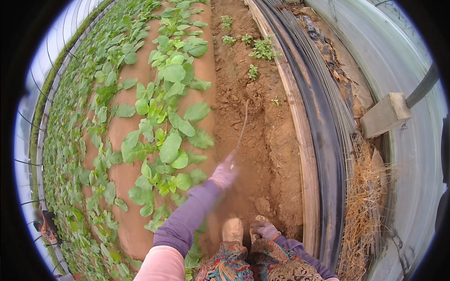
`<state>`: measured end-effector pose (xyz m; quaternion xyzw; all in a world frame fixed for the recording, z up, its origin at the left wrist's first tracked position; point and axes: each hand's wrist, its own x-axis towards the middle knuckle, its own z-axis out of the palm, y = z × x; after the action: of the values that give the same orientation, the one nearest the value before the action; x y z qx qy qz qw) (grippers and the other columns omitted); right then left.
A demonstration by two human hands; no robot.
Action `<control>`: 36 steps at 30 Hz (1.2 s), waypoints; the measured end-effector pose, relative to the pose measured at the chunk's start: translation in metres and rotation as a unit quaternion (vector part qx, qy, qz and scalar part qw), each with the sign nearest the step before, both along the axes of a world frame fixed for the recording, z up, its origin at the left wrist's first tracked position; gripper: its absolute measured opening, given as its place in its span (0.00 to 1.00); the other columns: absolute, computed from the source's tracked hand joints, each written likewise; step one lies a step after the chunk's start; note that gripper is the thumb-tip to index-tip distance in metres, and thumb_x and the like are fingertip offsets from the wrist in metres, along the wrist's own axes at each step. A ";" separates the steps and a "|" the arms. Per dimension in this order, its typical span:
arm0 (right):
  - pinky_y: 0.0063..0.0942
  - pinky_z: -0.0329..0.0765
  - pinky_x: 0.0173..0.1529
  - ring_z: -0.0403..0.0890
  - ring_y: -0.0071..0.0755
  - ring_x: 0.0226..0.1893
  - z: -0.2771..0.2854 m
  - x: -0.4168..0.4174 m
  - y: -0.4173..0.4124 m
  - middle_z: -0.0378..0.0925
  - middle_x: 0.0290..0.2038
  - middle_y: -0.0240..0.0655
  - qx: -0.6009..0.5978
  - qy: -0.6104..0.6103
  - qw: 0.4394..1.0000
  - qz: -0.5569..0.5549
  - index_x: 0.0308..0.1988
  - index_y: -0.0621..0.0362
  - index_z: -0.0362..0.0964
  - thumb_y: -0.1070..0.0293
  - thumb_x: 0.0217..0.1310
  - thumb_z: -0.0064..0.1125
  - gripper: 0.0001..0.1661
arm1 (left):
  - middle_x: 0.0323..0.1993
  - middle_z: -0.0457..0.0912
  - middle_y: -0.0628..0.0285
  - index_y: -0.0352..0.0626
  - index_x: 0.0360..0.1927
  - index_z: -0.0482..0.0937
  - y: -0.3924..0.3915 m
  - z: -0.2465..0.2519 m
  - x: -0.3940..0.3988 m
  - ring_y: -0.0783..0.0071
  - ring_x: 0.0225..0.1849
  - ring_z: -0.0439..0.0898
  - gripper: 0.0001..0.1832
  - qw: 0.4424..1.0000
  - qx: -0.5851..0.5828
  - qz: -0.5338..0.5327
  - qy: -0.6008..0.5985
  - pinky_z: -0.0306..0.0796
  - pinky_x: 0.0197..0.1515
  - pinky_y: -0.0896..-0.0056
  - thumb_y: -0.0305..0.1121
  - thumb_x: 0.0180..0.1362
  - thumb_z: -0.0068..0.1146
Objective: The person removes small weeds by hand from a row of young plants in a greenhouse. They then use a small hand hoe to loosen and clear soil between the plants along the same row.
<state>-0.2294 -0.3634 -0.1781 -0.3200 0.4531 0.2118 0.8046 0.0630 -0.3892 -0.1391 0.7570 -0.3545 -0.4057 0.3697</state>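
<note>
My left hand (225, 172), in a pale purple glove and blurred, grips a thin, slightly curved rod-like tool (243, 126). The tool reaches forward over loose brown soil (242, 79), where its far end meets broken clods. What kind of tool it is cannot be made out. Low in the view, my right hand (266, 230), gloved the same way, lies beside my right shoe, above the patterned trousers (225, 260). Its fingers are partly hidden, so its grip is unclear. Small green weeds (252, 72) grow in the soil beyond the tool's tip.
Leafy crop plants (172, 147) stand in rows through brown mulch film (123, 217) on the left. To the right run a wooden board (306, 168), black plastic sheeting (327, 168), metal rods (346, 147) and dry straw (362, 196). Another person (47, 224) is at the far left.
</note>
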 end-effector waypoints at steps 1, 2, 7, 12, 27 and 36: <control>0.20 0.72 0.26 0.73 0.24 0.21 -0.003 0.000 -0.001 0.75 0.30 0.33 0.005 -0.002 1.000 -0.003 0.45 0.60 0.67 0.68 0.48 0.54 0.20 | 0.52 0.66 0.49 0.42 0.61 0.49 0.020 0.011 -0.008 0.65 0.55 0.64 0.35 0.998 0.063 -0.030 -0.007 0.58 0.54 0.74 0.27 0.49 0.49; 0.19 0.72 0.26 0.73 0.24 0.21 -0.005 -0.001 -0.005 0.75 0.30 0.33 0.006 -0.002 1.000 -0.011 0.44 0.60 0.67 0.68 0.48 0.54 0.20 | 0.53 0.66 0.49 0.42 0.61 0.50 0.039 0.020 -0.016 0.65 0.56 0.64 0.34 0.990 0.123 -0.066 -0.014 0.59 0.53 0.75 0.27 0.49 0.49; 0.19 0.72 0.25 0.73 0.24 0.21 -0.005 0.000 0.002 0.75 0.29 0.33 -0.030 -0.013 0.999 -0.032 0.44 0.61 0.68 0.68 0.48 0.54 0.20 | 0.48 0.70 0.50 0.36 0.57 0.55 0.063 0.050 -0.015 0.67 0.48 0.70 0.31 0.993 0.113 0.045 0.009 0.64 0.48 0.74 0.27 0.48 0.50; 0.20 0.73 0.26 0.74 0.24 0.22 0.001 -0.001 -0.003 0.75 0.29 0.34 -0.041 0.005 0.999 -0.008 0.44 0.60 0.68 0.68 0.50 0.52 0.19 | 0.49 0.69 0.52 0.34 0.57 0.55 0.080 0.054 -0.052 0.73 0.49 0.67 0.30 0.986 0.127 0.100 -0.036 0.61 0.50 0.77 0.25 0.48 0.49; 0.20 0.72 0.25 0.71 0.23 0.20 -0.007 -0.011 0.005 0.73 0.28 0.34 0.009 -0.018 0.993 -0.119 0.44 0.63 0.68 0.73 0.49 0.50 0.19 | 0.33 0.75 0.45 0.46 0.57 0.58 -0.063 0.034 0.022 0.50 0.34 0.74 0.29 0.959 -0.100 0.205 -0.167 0.66 0.38 0.61 0.35 0.48 0.46; 0.21 0.73 0.26 0.74 0.24 0.21 -0.014 -0.014 0.002 0.74 0.28 0.33 -0.016 -0.021 0.997 -0.078 0.45 0.62 0.67 0.68 0.50 0.52 0.20 | 0.38 0.74 0.50 0.40 0.53 0.63 -0.106 0.033 0.062 0.64 0.39 0.73 0.25 0.933 -0.189 0.262 -0.156 0.67 0.39 0.75 0.31 0.48 0.47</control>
<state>-0.2431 -0.3616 -0.1923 -0.3008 0.4629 0.1343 0.8229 0.1253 -0.4954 -0.1066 0.7928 -0.2673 -0.0966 0.5392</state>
